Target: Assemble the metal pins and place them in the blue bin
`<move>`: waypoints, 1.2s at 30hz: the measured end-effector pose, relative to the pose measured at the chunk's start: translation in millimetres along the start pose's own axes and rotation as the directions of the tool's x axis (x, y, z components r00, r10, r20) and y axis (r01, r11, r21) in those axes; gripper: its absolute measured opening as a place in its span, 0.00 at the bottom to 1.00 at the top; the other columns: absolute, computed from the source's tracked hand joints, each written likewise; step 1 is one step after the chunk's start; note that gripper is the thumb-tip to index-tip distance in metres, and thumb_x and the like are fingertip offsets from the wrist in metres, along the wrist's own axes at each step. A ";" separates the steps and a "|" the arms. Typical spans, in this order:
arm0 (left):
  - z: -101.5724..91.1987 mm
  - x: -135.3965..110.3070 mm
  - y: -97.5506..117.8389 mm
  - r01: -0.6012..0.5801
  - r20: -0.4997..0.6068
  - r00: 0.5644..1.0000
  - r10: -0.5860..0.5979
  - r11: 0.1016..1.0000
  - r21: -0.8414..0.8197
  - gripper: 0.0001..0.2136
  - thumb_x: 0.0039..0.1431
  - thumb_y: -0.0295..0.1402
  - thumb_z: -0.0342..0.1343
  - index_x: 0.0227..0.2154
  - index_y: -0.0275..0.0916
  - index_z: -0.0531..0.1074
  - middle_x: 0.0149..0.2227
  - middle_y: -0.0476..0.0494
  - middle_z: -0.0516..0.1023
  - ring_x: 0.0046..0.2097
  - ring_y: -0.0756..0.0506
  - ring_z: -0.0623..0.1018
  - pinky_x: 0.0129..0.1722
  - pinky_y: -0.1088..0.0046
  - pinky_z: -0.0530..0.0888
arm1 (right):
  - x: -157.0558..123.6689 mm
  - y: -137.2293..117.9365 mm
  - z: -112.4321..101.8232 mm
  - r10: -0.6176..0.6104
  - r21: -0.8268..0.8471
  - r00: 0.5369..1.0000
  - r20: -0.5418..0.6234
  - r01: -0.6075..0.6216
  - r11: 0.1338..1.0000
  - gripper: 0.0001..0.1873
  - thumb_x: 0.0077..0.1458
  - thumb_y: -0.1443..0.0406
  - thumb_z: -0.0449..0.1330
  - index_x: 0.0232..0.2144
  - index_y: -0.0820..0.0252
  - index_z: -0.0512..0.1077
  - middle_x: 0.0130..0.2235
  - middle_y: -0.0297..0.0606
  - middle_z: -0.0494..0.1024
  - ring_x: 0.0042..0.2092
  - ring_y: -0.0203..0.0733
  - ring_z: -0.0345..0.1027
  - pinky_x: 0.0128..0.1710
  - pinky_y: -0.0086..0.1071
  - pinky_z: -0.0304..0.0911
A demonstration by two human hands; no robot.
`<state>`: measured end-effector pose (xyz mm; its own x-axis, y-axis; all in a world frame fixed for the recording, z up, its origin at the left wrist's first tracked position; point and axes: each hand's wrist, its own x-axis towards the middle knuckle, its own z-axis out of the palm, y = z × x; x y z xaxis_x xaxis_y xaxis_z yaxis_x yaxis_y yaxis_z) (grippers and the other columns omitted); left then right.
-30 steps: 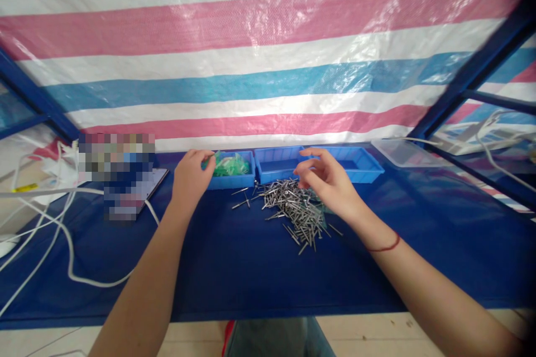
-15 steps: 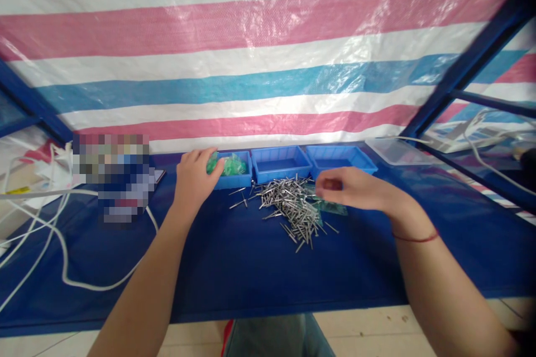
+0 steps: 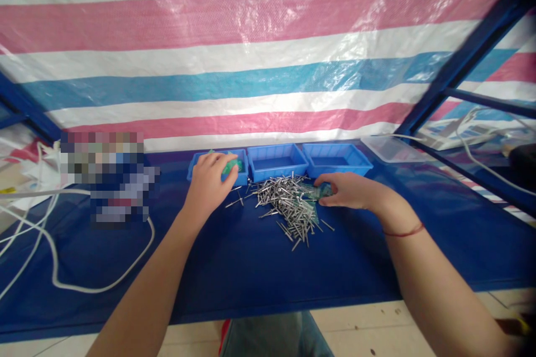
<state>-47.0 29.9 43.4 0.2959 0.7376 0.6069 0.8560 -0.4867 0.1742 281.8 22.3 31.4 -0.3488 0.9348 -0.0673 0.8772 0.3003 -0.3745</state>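
the left hand (image 3: 211, 175) is now reaching into the left blue plastic bin (image 3: 242, 179); a second ago it was at that bin's left edge, and it has since moved farther over the green plastic pieces (image 3: 233, 167). its thumb and fingers are apart, arched over the pieces, and i cannot tell whether the hidden fingertips have hold of any.

the right hand (image 3: 354, 189) has changed more: a second ago it was raised over the heap of metal rivets (image 3: 287, 203), near the middle bin (image 3: 276, 170), and half a second ago it was low on the heap's right side. now the thumb and fingertips stand on either side of the crumpled, see-through greenish bag (image 3: 325, 190); whether they have pinched it tight i cannot tell. the bag lies against the right side of the heap, in front of the right bin (image 3: 337, 168).

the rivets lie much as before on the dark blue tabletop (image 3: 243, 268), with a few loose ones in front of the left bin. all three bins remain in their row.
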 end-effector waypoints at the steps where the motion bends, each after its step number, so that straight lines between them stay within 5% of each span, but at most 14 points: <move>1: 0.2 -0.3 0.9 0.000 0.006 1.000 0.001 1.000 -0.008 0.13 0.62 0.35 0.50 0.46 0.40 0.73 0.42 0.42 0.77 0.47 0.41 0.72 0.50 0.63 0.66 | -0.2 -1.7 -1.7 -0.014 -0.002 1.000 0.000 0.014 1.000 0.14 0.43 0.62 0.62 0.36 0.57 0.76 0.23 0.34 0.74 0.23 0.38 0.67 0.22 0.30 0.57; 7: 5.2 -1.0 3.1 -0.039 0.035 0.999 0.041 0.997 -0.064 0.11 0.62 0.34 0.50 0.43 0.40 0.73 0.41 0.43 0.77 0.47 0.43 0.73 0.52 0.62 0.66 | -5.2 -9.5 -15.1 -0.074 0.065 0.997 -0.007 0.074 0.995 0.14 0.52 0.58 0.56 0.32 0.59 0.77 0.21 0.33 0.71 0.23 0.34 0.62 0.23 0.29 0.53; 16: 9.2 -6.3 32.5 -0.022 0.089 0.995 0.051 0.952 -0.305 0.09 0.62 0.35 0.52 0.42 0.40 0.74 0.41 0.44 0.77 0.46 0.44 0.74 0.50 0.62 0.68 | -7.5 -27.6 -14.8 -0.086 0.408 0.948 -0.307 0.212 0.888 0.18 0.57 0.54 0.55 0.23 0.60 0.71 0.22 0.32 0.69 0.24 0.32 0.60 0.24 0.28 0.56; 23: 12.9 -12.5 55.2 0.208 0.347 0.938 -0.010 0.816 -0.540 0.15 0.61 0.42 0.52 0.44 0.39 0.74 0.35 0.45 0.79 0.35 0.48 0.76 0.36 0.72 0.71 | -0.3 -49.3 2.6 -0.071 0.694 0.966 -0.249 0.229 0.683 0.14 0.56 0.55 0.58 0.28 0.60 0.72 0.21 0.33 0.73 0.21 0.30 0.62 0.21 0.27 0.59; 27: 16.5 -14.9 54.9 0.300 0.451 0.892 0.000 0.747 -0.593 0.15 0.60 0.43 0.52 0.40 0.38 0.75 0.33 0.47 0.79 0.32 0.49 0.76 0.30 0.76 0.68 | 3.8 -55.6 10.6 -0.042 0.738 0.970 -0.240 0.210 0.641 0.15 0.55 0.54 0.59 0.32 0.61 0.72 0.21 0.33 0.73 0.20 0.29 0.62 0.19 0.26 0.59; 36: 21.8 -16.0 51.3 0.322 0.438 0.897 -0.049 0.752 -0.575 0.11 0.61 0.40 0.51 0.33 0.38 0.74 0.31 0.47 0.79 0.34 0.47 0.78 0.33 0.75 0.71 | 6.4 -60.2 18.9 -0.020 0.728 0.968 -0.249 0.201 0.656 0.16 0.53 0.54 0.61 0.33 0.62 0.71 0.22 0.32 0.72 0.19 0.30 0.64 0.14 0.23 0.56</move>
<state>1.4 3.4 25.7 0.4091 0.8912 0.1960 0.4951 -0.3972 0.7727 220.6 6.7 36.1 -0.2730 0.9464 0.1725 0.2655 0.2465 -0.9321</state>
